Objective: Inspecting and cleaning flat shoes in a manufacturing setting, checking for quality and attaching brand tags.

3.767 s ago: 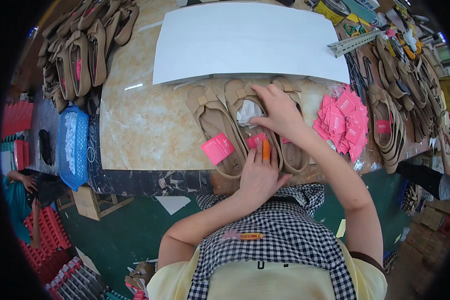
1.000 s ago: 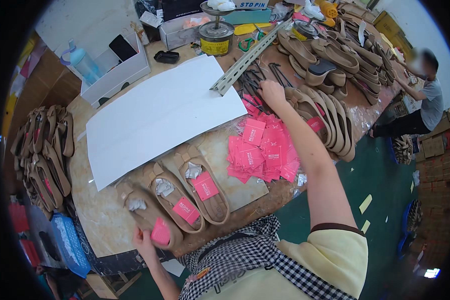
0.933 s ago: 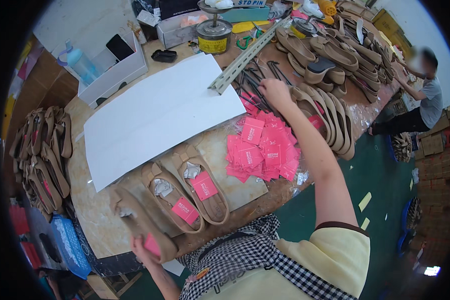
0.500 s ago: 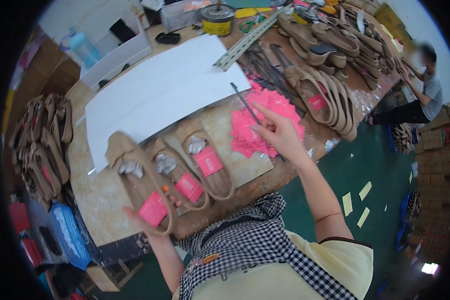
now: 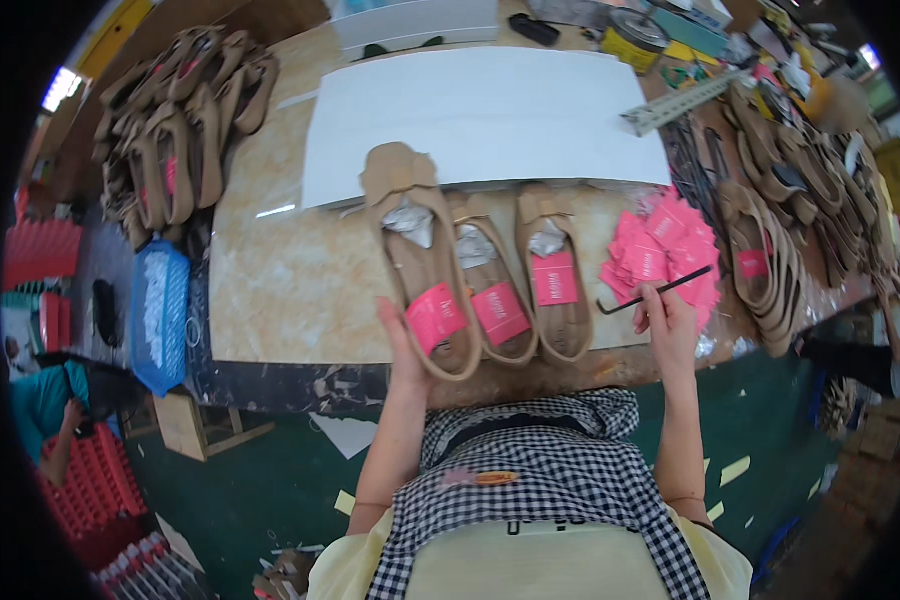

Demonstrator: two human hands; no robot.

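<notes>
My left hand (image 5: 406, 350) grips a tan flat shoe (image 5: 400, 172) by its outer side near the heel, its other fingers hidden beneath. Crumpled silver paper fills the toe, and a pink card (image 5: 436, 316) lies on the insole. Two similar shoes stand beside it, a middle shoe (image 5: 464, 208) partly overlapped by the held one and a right shoe (image 5: 544, 200); each has silver paper and a pink card. Between its fingertips my right hand (image 5: 669, 325) pinches a thin black stick (image 5: 686, 280) with a bent end, just over the pile of pink cards (image 5: 660, 235).
A white sheet (image 5: 490, 112) lies behind the shoes. More shoes are heaped left (image 5: 175, 130) and nested right (image 5: 765, 250). A perforated metal bar (image 5: 680, 103), dark strips (image 5: 692, 160) and a can (image 5: 632, 42) sit farther back. A blue basket (image 5: 160, 310) stands left of the table.
My view has turned to the right. The stick has swung from steeply upright to nearly level as my right hand drew back toward me. My left hand still holds the shoe.
</notes>
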